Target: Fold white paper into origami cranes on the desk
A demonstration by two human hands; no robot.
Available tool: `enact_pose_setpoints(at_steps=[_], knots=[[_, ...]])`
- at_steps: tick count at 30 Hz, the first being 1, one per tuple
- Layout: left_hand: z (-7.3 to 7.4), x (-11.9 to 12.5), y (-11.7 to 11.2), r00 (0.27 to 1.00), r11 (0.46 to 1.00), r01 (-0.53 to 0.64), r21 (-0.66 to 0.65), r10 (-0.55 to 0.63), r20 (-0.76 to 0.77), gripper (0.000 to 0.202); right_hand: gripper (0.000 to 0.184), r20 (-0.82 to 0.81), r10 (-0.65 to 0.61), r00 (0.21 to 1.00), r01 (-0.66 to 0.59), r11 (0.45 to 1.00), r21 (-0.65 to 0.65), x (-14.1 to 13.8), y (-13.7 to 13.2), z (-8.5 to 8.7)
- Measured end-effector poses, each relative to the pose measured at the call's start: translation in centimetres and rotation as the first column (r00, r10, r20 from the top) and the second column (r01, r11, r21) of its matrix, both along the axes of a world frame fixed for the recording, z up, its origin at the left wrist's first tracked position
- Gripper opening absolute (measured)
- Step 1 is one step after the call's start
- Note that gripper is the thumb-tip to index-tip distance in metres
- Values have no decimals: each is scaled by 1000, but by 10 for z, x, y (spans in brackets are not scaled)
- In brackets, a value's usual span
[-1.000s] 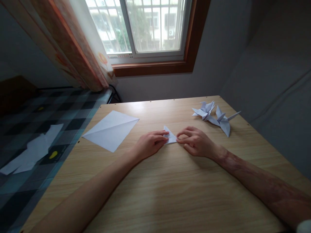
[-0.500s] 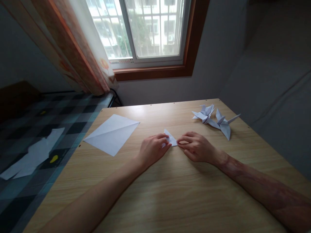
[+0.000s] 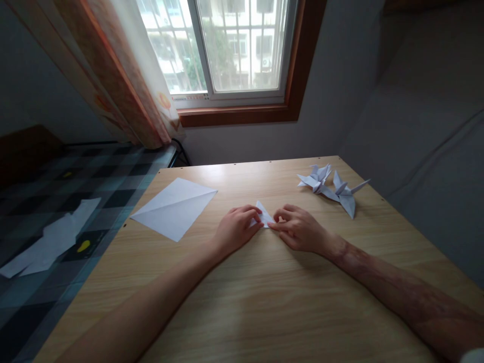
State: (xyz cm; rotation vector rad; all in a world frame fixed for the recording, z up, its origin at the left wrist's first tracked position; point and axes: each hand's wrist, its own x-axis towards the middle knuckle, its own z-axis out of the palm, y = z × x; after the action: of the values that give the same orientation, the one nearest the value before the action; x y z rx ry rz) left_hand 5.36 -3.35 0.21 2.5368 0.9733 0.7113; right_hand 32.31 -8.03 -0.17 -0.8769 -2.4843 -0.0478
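Observation:
A small folded piece of white paper (image 3: 264, 215), triangular in outline, lies on the wooden table between my two hands. From the left, my left hand (image 3: 239, 224) closes on it with curled fingers, covering its left part. My right hand (image 3: 298, 227) is at the paper's lower right corner, thumb and forefinger pressed against it and the other fingers curled. To the left lies a larger square sheet of white paper (image 3: 177, 206) with a crease across its middle. Folded paper cranes (image 3: 315, 177) sit at the back right, one of them (image 3: 345, 194) nearer the right edge.
The wooden table (image 3: 234, 302) ends at the back below a window (image 3: 242, 45). Left of it, a bed with a checked cover (image 3: 124, 166) carries loose white paper pieces (image 3: 56, 242). An orange curtain (image 3: 113, 75) hangs beside the window.
My right hand has shifted slightly left, its fingertips now over the folded paper's right corner. My left hand stays almost in place at the paper's left side.

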Motion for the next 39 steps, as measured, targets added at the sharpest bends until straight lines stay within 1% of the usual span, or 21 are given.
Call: enact_pose_setpoints(at_steps=[3, 7, 11, 15, 20, 22, 25, 30, 36, 39], knots=[[2, -6, 2, 998, 997, 60, -52, -58, 34, 7, 25, 1, -5, 1000, 5, 1000, 14, 3, 1, 0], [3, -9, 4, 991, 990, 117, -84, -111, 74, 8, 24, 25, 28, 999, -29, 999, 38, 5, 0, -1], [3, -7, 5, 991, 991, 104, -83, -96, 95, 6, 32, 65, 56, 996, -57, 998, 23, 2, -1, -1], [3, -5, 4, 993, 993, 88, -79, -81, 86, 11, 42, 109, 67, 992, -70, 997, 19, -2, -1, -1], [1, -5, 4, 997, 997, 75, -25, -74, 30, 14, 45, 116, 49, 992, -51, 999, 18, -6, -4, -3], [0, -6, 4, 997, 997, 78, -10, -77, 18, 16, 42, 108, 34, 994, -36, 999, 15, -7, -5, -2], [1, -7, 6, 995, 995, 97, -16, -96, 18, 17, 33, 101, 14, 995, -16, 1000, 14, -8, -5, 1], [3, -13, 11, 987, 985, 158, -77, -156, 25, 14, 22, 87, -8, 996, 6, 1000, 24, -4, -3, 4], [6, -18, 17, 973, 966, 230, -115, -225, 60, 17, 19, 48, -1, 999, -1, 999, 38, 4, -4, 1], [7, -18, 15, 973, 967, 226, -120, -218, 73, 18, 20, 43, 9, 999, -10, 999, 34, 3, -4, 1]])
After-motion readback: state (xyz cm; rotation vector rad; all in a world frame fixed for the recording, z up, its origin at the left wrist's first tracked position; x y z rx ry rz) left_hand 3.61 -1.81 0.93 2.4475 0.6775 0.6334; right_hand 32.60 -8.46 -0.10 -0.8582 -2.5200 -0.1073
